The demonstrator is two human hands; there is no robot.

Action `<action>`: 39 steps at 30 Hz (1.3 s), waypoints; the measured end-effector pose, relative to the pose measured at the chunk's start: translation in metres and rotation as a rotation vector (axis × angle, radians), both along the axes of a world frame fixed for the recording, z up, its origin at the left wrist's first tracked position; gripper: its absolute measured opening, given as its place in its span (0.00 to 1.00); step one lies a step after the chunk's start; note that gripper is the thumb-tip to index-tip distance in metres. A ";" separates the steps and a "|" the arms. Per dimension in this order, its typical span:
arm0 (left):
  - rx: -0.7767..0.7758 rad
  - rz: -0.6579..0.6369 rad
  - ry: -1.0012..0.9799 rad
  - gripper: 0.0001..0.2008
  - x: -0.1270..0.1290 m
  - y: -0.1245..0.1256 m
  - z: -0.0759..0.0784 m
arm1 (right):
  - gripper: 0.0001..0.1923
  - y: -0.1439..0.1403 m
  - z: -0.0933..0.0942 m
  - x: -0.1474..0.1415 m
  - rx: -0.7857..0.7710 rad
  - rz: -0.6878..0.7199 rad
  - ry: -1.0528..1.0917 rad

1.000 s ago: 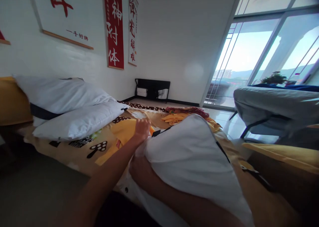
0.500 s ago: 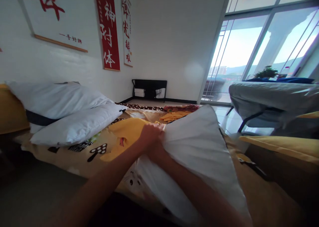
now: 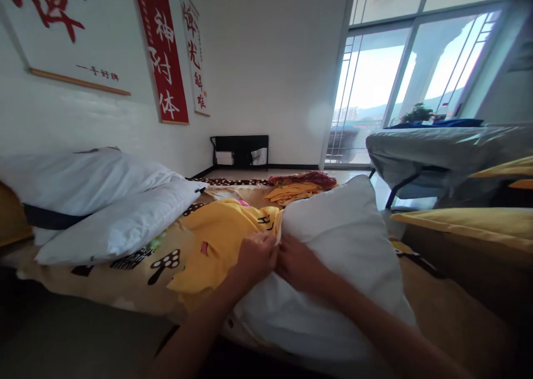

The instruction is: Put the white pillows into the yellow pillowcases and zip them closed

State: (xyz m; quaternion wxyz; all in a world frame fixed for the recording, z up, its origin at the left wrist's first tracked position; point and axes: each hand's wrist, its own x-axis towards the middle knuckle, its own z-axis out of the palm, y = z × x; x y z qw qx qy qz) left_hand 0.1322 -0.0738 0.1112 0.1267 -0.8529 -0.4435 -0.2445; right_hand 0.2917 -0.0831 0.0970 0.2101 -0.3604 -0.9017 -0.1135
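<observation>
A yellow pillowcase (image 3: 219, 240) with dark printed marks lies across the bed, its edge meeting the narrowed end of a white pillow (image 3: 353, 251). My left hand (image 3: 257, 254) is closed on the pillowcase at that edge. Right beside it, my right hand (image 3: 297, 261) has its fingers curled on the pillow's end, close against the yellow cloth. Some of the fingertips are hidden where the two hands come together. The pillow spreads out to the right, under my right forearm.
Two white pillows (image 3: 112, 218) lie stacked at the left on the patterned beige bedsheet (image 3: 137, 284). Folded yellow cloth (image 3: 291, 191) rests behind the pillow. A covered table (image 3: 433, 146) stands at the right, with a yellow cushion (image 3: 462, 223) nearer me.
My hands, overlapped before, now sit side by side at the edge. More yellow cloth shows bunched by the pillow's end, and the pillow looks fuller. The view has turned slightly right.
</observation>
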 end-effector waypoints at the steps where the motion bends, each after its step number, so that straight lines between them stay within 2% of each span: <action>1: -0.003 0.017 -0.031 0.10 -0.004 0.000 -0.003 | 0.14 -0.005 0.008 0.015 0.008 0.024 -0.011; 3: 0.005 -0.007 -0.054 0.11 -0.010 -0.001 -0.008 | 0.17 -0.009 0.032 0.046 0.084 -0.044 0.016; 5: 0.057 -0.089 -0.056 0.12 -0.011 -0.006 -0.010 | 0.23 -0.006 0.059 0.070 0.195 -0.223 0.076; 7: 0.149 -0.188 -0.066 0.13 -0.007 -0.015 -0.011 | 0.37 0.002 0.082 0.077 0.196 -0.331 0.052; 9: 0.258 -0.284 -0.076 0.17 -0.001 -0.025 -0.012 | 0.48 0.009 0.092 0.070 0.108 -0.321 -0.049; 11: 0.379 -0.387 -0.073 0.19 0.003 -0.034 -0.014 | 0.50 0.013 0.090 0.052 0.048 -0.272 -0.143; 13: 0.502 -0.509 -0.061 0.19 0.007 -0.043 -0.018 | 0.45 0.015 0.078 0.032 0.025 -0.206 -0.240; 15: 0.602 -0.630 -0.061 0.15 0.009 -0.049 -0.023 | 0.35 0.016 0.064 0.017 0.012 -0.185 -0.326; 17: 0.643 -0.703 -0.058 0.13 0.009 -0.054 -0.025 | 0.21 0.017 0.057 0.013 0.018 -0.228 -0.357; 18: 0.644 -0.707 -0.061 0.13 0.007 -0.056 -0.025 | 0.16 0.017 0.058 0.015 0.033 -0.270 -0.341; 20: 0.619 -0.651 -0.086 0.12 -0.001 -0.056 -0.022 | 0.12 0.017 0.071 0.023 0.112 -0.376 -0.257; 23: 0.618 -0.554 -0.167 0.07 -0.030 -0.048 -0.006 | 0.11 0.008 0.111 0.039 0.354 -0.531 -0.055; 25: 0.742 -0.469 -0.273 0.05 -0.059 -0.037 0.008 | 0.08 -0.002 0.142 0.046 0.535 -0.591 0.069; 26: 0.832 -0.375 -0.365 0.07 -0.075 -0.030 0.015 | 0.08 -0.009 0.157 0.050 0.611 -0.607 0.115; 28: 0.944 -0.088 -0.628 0.15 -0.106 -0.015 0.026 | 0.07 -0.022 0.182 0.057 0.743 -0.639 0.193; 29: 0.919 0.046 -0.779 0.21 -0.119 -0.008 0.030 | 0.09 -0.028 0.193 0.061 0.797 -0.650 0.229; 30: 0.825 0.135 -0.914 0.29 -0.130 0.000 0.033 | 0.11 -0.033 0.202 0.066 0.842 -0.657 0.259; 31: 0.676 0.159 -1.026 0.37 -0.138 0.009 0.036 | 0.12 -0.037 0.209 0.070 0.877 -0.660 0.284; 32: 0.506 0.113 -1.105 0.43 -0.143 0.017 0.038 | 0.14 -0.040 0.215 0.074 0.911 -0.652 0.304; 34: 0.177 -0.101 -1.172 0.49 -0.143 0.034 0.042 | 0.17 -0.042 0.221 0.080 0.989 -0.601 0.313; 36: -0.046 -0.270 -1.205 0.46 -0.135 0.047 0.047 | 0.21 -0.041 0.217 0.084 1.094 -0.535 0.285; 37: -0.090 -0.297 -1.234 0.42 -0.128 0.052 0.049 | 0.23 -0.039 0.210 0.084 1.161 -0.503 0.272; 39: -0.078 -0.239 -1.299 0.34 -0.116 0.055 0.050 | 0.24 -0.035 0.183 0.087 1.259 -0.442 0.229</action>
